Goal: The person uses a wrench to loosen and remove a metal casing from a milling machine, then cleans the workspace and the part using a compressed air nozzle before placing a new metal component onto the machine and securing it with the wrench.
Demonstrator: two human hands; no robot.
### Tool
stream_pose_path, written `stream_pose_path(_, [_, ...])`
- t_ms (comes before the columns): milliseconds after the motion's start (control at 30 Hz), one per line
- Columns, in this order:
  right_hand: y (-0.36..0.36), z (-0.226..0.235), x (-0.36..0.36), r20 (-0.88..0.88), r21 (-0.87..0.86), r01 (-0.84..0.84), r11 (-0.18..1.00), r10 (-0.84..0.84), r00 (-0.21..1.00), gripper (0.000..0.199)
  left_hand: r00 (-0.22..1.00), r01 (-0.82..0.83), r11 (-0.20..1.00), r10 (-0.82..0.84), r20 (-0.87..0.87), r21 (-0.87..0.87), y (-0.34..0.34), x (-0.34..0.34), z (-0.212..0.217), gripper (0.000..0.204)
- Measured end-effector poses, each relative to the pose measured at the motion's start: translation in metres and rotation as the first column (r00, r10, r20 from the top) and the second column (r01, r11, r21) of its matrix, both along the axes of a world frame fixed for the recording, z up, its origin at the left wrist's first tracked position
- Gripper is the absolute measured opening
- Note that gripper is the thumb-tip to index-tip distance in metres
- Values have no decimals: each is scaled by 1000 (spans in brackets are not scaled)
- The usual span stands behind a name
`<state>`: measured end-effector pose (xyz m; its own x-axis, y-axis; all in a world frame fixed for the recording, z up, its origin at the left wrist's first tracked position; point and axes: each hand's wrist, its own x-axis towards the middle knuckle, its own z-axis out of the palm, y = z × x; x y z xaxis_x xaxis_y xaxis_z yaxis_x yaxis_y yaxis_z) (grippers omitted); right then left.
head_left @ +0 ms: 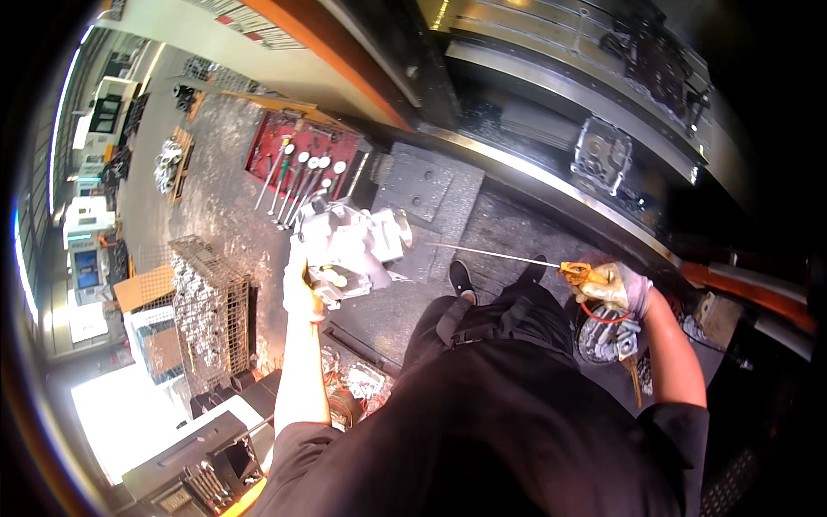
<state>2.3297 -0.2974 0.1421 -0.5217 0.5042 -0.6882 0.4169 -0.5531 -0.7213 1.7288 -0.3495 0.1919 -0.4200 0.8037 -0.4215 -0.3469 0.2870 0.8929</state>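
Observation:
At the left, my gloved left hand (300, 289) is closed on a bright silvery metal casting (357, 246), held up in front of me. Glare washes out much of the casting, and its far side hides some of my fingers. My gloved right hand (622, 291) grips an orange air blow gun (575, 272). The gun's long thin nozzle (500, 255) points left toward the casting, its tip a little apart from it. A red-orange hose (603, 320) loops below that hand. Beneath it lies another metal casting (606, 343).
An open machine with a metal ledge (525, 168) spans the upper right; a casting (601, 155) sits inside. Beyond my left hand, several dial gauges (312, 162) with long stems lie on a red tray (264, 146). A wire basket (237, 314) of metal parts stands left.

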Motion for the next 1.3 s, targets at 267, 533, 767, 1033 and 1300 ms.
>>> stream_pose_path(267, [65, 29, -90, 181, 265, -229, 937, 185, 966, 41, 887, 165, 945, -267, -377, -283, -56, -30, 49, 40])
stream_pose_path(533, [36, 7, -109, 127, 65, -158, 985, 149, 981, 41, 1000, 25, 999, -24, -4, 21, -78, -31, 22, 39])
stream_pose_path(767, [-7, -10, -120, 297, 35, -30, 999, 18, 955, 38, 963, -247, 964, 255, 90, -94, -86, -78, -2, 45])
stream_pose_path(1033, [9, -17, -198, 73, 13, -13, 1000, 12, 997, 40, 936, -287, 951, 304, 176, -117, -75, -124, -31, 49])
stream_pose_path(1300, [25, 12, -178, 234, -73, -116, 991, 130, 963, 52, 901, -258, 951, 301, 314, -170, -63, -123, -49, 42])
